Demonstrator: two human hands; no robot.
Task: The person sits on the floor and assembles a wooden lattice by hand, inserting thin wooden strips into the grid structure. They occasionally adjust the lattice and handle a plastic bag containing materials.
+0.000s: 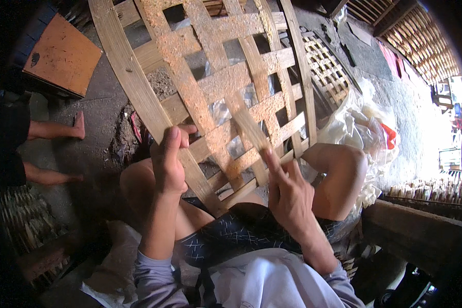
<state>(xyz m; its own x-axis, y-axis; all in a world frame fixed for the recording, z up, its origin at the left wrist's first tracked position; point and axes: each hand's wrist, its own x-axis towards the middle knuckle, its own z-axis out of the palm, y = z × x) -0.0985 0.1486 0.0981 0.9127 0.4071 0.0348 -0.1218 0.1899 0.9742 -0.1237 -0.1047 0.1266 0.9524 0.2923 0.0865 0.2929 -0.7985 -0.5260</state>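
Observation:
A large woven lattice of flat bamboo strips [215,82] leans over my knees, its open squares showing the ground behind. My left hand [168,161] is closed around a strip near the curved wooden rim [133,82] at the lattice's lower left. My right hand [287,192] pinches the lower end of one loose, blurred strip [249,126] that runs up into the weave. Both knees [339,174] stick out below the lattice.
Another person's bare legs and feet [56,131] lie at the left, beside an orange-brown wooden box [61,54]. A pile of white plastic bags [362,128] sits at the right, a smaller woven panel [326,69] behind. Stacked bamboo pieces [426,192] lie far right.

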